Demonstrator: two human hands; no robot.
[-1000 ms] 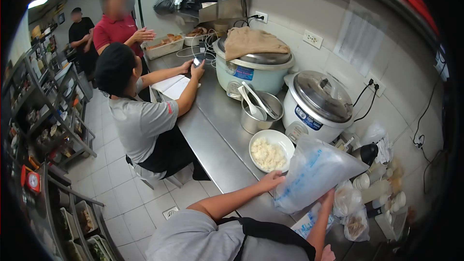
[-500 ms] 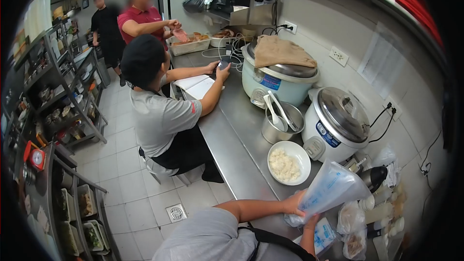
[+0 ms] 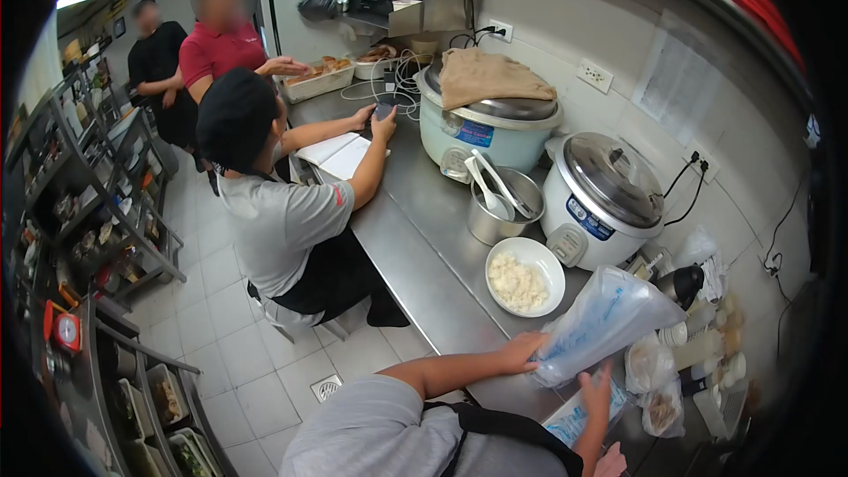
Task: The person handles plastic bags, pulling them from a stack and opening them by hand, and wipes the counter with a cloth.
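A roll of clear plastic bags with blue print [image 3: 609, 322] lies slantwise over the counter's near end. My left hand [image 3: 523, 352] is closed on its lower left edge. Just below the roll, my right hand [image 3: 596, 396] has its thumb and fingers apart, with nothing visible in it. Under and beside that hand lies a flat packet with blue print [image 3: 570, 424], partly hidden by my arm. A white bowl of cooked rice [image 3: 549, 276] stands beyond my left hand.
Two rice cookers, a white one [image 3: 579, 212] and a larger pale green one [image 3: 486, 137], line the wall. A metal pot [image 3: 495, 221] holds white paddles. Knotted bags [image 3: 658, 411] and containers crowd the right. A seated co-worker [image 3: 283, 212] holds a phone; two people stand behind.
My right hand has come off the plastic roll and opened below it. The roll lies flatter, with my left hand still on it. A standing co-worker's hand has moved away from the food tray.
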